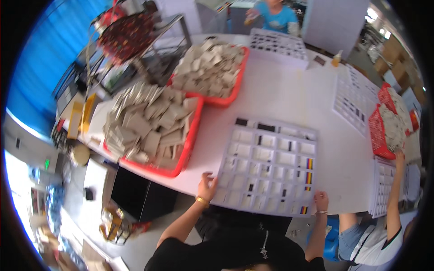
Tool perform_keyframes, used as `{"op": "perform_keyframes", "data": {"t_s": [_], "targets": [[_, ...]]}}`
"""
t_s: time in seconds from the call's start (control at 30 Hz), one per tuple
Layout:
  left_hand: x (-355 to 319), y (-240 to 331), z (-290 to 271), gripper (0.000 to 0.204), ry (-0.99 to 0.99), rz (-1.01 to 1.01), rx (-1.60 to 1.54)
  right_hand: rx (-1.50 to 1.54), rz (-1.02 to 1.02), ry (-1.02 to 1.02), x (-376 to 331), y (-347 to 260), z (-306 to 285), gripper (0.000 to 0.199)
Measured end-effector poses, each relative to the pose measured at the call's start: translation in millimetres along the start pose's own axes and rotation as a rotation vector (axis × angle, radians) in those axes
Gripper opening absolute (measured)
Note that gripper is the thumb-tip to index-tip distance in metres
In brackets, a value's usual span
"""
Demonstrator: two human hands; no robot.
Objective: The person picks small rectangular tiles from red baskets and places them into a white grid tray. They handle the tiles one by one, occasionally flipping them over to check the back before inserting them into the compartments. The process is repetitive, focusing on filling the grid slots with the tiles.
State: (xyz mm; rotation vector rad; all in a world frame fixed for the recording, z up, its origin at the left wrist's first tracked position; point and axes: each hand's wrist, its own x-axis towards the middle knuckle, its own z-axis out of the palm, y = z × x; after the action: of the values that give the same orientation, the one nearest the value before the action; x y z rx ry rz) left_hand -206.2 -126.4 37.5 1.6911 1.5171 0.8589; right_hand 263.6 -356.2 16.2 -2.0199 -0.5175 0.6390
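Note:
A white tray (266, 167) divided into a grid of compartments lies on the table in front of me. Pale and black flat pieces sit in its cells, and several colour-striped pieces (309, 176) line its right side. Beside the tray's left edge is my left hand (207, 186), its fingers bent but apart. My right hand (321, 200) is at the lower right edge, fingers curled in. Whether it touches the tray or holds anything small is too unclear to tell.
Two red baskets heaped with pale flat pieces, a near one (192, 140) and a far one (242, 74), stand left on the white table (289, 95). Similar trays (352, 101) lie right and far. A co-worker's hand (399, 157) reaches to a red basket (379, 135); another person (275, 18) is opposite.

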Motion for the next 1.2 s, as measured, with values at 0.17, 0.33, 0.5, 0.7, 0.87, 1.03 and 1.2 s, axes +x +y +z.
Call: {"op": "perform_keyframes", "data": {"t_s": [0.17,0.33,0.5,0.7,0.87,1.03,1.2], "targets": [[-9.4,14.3,7.6,0.040,-0.059,-0.104,-0.079,0.022,0.082,-0.018,-11.5,-11.3,-16.8,0.030],[11.2,16.6,13.0,0.039,-0.004,-0.050,-0.175,0.101,0.109,-0.040,3.1,-13.2,0.4,0.031],[9.8,43.0,-6.7,0.038,-0.029,-0.037,-0.173,-0.022,0.031,-0.008,-1.8,-29.3,-17.7,0.031],[-0.5,22.2,-26.5,0.040,-0.145,0.039,0.068,-0.175,0.040,-0.106,-18.9,-8.4,-19.2,0.036],[43.7,104.8,-90.3,0.024,0.031,0.446,0.215,-0.327,-0.246,0.155,-28.6,-29.3,-3.4,0.043],[163.4,126.2,-135.2,0.028,0.366,0.622,0.720,-0.136,-0.244,0.136,-25.8,-70.0,5.7,0.040],[242.8,98.8,-129.6,0.040,0.123,0.460,1.127,-0.012,-0.373,0.065,-29.5,-82.5,27.9,0.034]]}}
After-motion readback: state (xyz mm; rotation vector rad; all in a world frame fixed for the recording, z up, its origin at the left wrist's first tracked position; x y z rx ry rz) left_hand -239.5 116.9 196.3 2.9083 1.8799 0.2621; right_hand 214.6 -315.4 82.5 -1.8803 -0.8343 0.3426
